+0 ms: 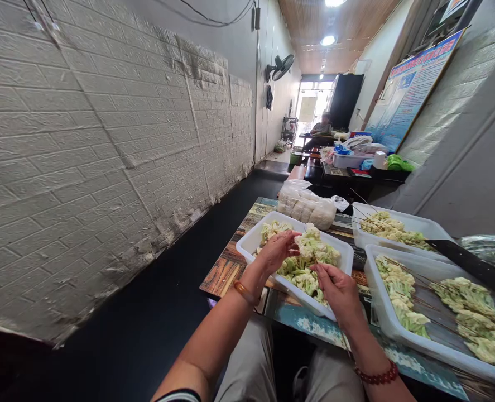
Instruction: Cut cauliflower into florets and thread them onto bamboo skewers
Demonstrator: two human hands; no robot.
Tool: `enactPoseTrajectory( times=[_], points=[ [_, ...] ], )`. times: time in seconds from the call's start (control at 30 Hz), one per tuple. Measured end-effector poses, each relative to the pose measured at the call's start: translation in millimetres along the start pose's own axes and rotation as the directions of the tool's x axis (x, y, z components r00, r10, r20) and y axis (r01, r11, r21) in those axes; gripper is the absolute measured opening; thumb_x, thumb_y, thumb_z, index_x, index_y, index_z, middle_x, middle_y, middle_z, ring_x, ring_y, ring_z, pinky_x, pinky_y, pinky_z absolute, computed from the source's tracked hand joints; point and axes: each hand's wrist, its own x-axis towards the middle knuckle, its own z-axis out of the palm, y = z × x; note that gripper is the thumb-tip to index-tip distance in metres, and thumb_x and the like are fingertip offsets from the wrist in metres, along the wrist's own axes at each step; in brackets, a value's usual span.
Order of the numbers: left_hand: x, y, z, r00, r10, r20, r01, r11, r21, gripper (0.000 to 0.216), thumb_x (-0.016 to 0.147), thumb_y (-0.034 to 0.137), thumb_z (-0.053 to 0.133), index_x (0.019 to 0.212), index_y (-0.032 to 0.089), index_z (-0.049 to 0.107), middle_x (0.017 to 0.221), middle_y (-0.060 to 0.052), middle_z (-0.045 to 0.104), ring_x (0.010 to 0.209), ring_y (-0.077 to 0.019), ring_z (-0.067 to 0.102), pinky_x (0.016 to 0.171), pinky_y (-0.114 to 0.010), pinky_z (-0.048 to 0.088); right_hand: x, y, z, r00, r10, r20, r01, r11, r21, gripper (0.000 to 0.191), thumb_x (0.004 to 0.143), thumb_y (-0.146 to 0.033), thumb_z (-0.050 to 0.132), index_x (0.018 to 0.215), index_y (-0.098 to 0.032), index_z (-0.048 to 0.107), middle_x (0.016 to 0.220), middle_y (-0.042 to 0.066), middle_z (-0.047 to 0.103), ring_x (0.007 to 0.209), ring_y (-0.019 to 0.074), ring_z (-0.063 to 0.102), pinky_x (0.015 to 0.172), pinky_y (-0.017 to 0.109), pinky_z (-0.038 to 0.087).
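A white plastic tub (247, 245) of cauliflower florets (308, 279) stands on the table in front of me. Over it, my right hand (338, 290) pinches a thin wooden skewer (315, 258), whose tail runs down below the palm. Pale cauliflower (311, 241) sits at the skewer's upper end. My left hand (278, 250) reaches in from the left with curled fingers, its fingertips against the side of this cauliflower. Part of their grip is hidden behind the hand.
To the right, two more white tubs, a near one (375, 296) and a far one (433, 229), hold skewered cauliflower. A dark flat blade (473, 265) lies across them. Behind my tub is a bag of whitish lumps (306, 205). A person (323, 124) sits farther back.
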Motion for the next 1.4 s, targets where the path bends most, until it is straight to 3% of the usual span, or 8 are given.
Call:
enactPoseTrajectory(
  times=[0.23,0.57,0.7,0.97,1.1,1.23,1.4],
  points=[
    [2,-4,-6,1.0,-0.005,0.003,0.005,0.996,0.088,0.035,0.062,0.042,0.079,0.081,0.015,0.068,0.071,0.001,0.058,0.059,-0.0056,0.046,0.056,-0.021,0.03,-2,-7,0,0.995,-0.073,0.071,0.086,0.977,-0.194,0.048,0.087,-0.056,0.044,0.088,-0.018,0.073,0.065,0.004,0.065,0.059,0.0177,0.058,0.056,0.025,0.044],
    [2,-7,-4,0.996,0.09,-0.022,-0.082,0.97,0.23,0.035,0.064,0.044,0.075,0.067,0.012,0.061,0.057,0.003,0.049,0.052,-0.005,0.035,0.051,-0.022,0.022,0,5,5,0.972,-0.185,0.142,0.218,0.938,-0.271,0.042,0.09,-0.05,0.044,0.076,-0.02,0.071,0.074,0.006,0.069,0.068,0.0194,0.062,0.065,0.027,0.045],
    [1,-7,-2,0.996,0.08,-0.034,-0.071,0.973,0.218,0.036,0.064,0.046,0.076,0.069,0.013,0.061,0.059,0.003,0.051,0.053,-0.0053,0.038,0.051,-0.022,0.023,1,1,5,0.983,-0.112,0.144,0.147,0.954,-0.262,0.043,0.089,-0.051,0.045,0.074,-0.019,0.07,0.063,0.003,0.064,0.059,0.0169,0.058,0.057,0.026,0.041],
    [3,-4,-5,0.996,-0.094,-0.01,0.093,0.994,-0.051,0.048,0.069,0.062,0.064,0.085,0.016,0.063,0.077,-0.004,0.062,0.069,-0.0138,0.056,0.061,-0.025,0.041,2,6,3,0.991,0.058,0.121,-0.054,0.998,-0.032,0.05,0.086,-0.059,0.047,0.092,-0.014,0.07,0.053,-0.001,0.05,0.047,0.0127,0.044,0.045,0.023,0.031],
    [0,-2,-2,0.996,-0.09,0.009,0.09,0.996,-0.002,0.043,0.068,0.055,0.069,0.082,0.015,0.063,0.074,-0.003,0.062,0.067,-0.0126,0.054,0.061,-0.024,0.039,2,5,3,0.988,0.067,0.138,-0.061,0.997,-0.047,0.048,0.086,-0.057,0.047,0.09,-0.015,0.07,0.053,-0.001,0.05,0.047,0.0125,0.044,0.045,0.023,0.032],
    [-3,-1,0,0.998,-0.018,0.068,0.013,0.998,0.064,0.036,0.063,0.046,0.077,0.074,0.014,0.064,0.068,0.0,0.058,0.061,-0.0084,0.047,0.06,-0.022,0.035,2,-1,4,0.98,0.05,0.191,-0.034,0.996,-0.088,0.042,0.086,-0.054,0.049,0.086,-0.017,0.069,0.055,-0.002,0.051,0.048,0.0127,0.047,0.047,0.024,0.037],
    [-2,-3,-2,0.997,0.02,0.073,-0.029,0.992,0.122,0.033,0.064,0.043,0.077,0.07,0.013,0.063,0.064,0.002,0.052,0.058,-0.0065,0.043,0.057,-0.021,0.031,4,-3,6,0.971,0.073,0.228,-0.068,0.997,-0.027,0.041,0.082,-0.054,0.054,0.088,-0.017,0.069,0.06,-0.001,0.057,0.046,0.0134,0.051,0.048,0.026,0.041]
  ],
)
